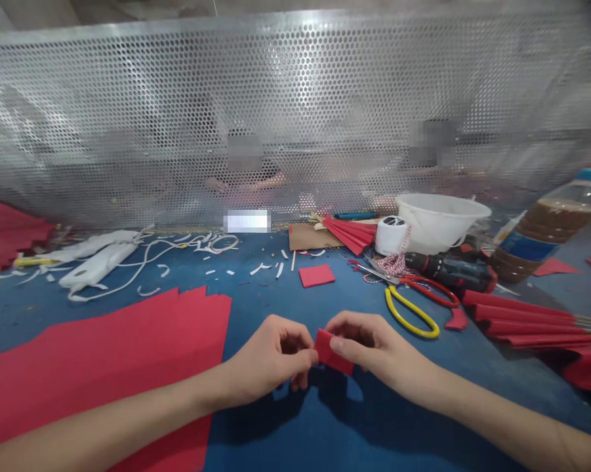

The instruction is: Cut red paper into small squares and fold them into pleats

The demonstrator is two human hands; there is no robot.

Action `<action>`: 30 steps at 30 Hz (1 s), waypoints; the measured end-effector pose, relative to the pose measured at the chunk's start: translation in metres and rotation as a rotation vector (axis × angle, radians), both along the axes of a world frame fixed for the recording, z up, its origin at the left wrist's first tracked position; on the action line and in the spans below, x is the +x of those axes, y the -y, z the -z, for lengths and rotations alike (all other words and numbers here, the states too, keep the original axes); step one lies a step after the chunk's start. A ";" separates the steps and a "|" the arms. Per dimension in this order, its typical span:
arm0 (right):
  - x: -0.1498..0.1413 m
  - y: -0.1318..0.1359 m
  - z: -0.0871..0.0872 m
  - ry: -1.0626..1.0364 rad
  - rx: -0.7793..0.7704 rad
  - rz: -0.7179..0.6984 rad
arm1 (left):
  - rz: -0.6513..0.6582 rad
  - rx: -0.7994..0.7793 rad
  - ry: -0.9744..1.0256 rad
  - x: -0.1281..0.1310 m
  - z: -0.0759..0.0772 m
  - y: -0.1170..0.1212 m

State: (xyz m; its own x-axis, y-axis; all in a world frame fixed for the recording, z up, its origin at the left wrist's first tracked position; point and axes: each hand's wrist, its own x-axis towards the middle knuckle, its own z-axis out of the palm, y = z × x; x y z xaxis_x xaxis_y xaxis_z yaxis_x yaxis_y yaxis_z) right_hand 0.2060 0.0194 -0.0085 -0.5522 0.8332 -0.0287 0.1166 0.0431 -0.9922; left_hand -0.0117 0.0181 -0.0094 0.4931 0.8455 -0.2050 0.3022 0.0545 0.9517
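Observation:
A small folded piece of red paper is held just above the blue table between my two hands. My right hand grips it, thumb on the near face and fingers behind. At its left edge, my left hand pinches a corner between thumb and forefinger. Beyond my hands, a similar small red paper piece lies flat. Large red paper sheets spread in an uneven stack under and beside my left forearm. Scissors with red and yellow handles rest past my right hand.
At the back right stand a white tub, a thread spool, a power drill and a leaning bottle of brown liquid. Pleated red paper lies right. A white power strip sits left. A perforated metal panel walls the back.

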 end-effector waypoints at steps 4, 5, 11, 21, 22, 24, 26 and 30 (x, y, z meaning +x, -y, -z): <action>0.000 0.002 -0.002 0.039 0.026 -0.053 | 0.047 0.020 -0.029 0.001 -0.005 0.003; 0.000 0.001 -0.002 0.039 0.024 -0.050 | 0.049 0.021 -0.033 0.000 -0.005 0.003; 0.000 0.000 0.000 0.027 0.009 -0.031 | 0.033 0.000 -0.023 -0.001 -0.002 -0.001; 0.002 0.000 -0.002 0.036 -0.009 -0.037 | 0.023 -0.009 -0.029 -0.001 -0.004 0.000; 0.002 0.000 -0.003 0.047 0.002 -0.036 | 0.028 -0.008 -0.031 -0.001 -0.005 0.000; 0.002 0.001 -0.003 0.054 -0.002 -0.054 | 0.038 -0.006 -0.033 0.000 -0.006 0.001; 0.002 0.001 -0.003 0.044 -0.010 -0.058 | 0.042 -0.002 -0.042 0.000 -0.007 0.002; 0.001 -0.001 -0.002 0.032 0.018 -0.036 | 0.053 0.017 -0.085 0.002 -0.008 0.004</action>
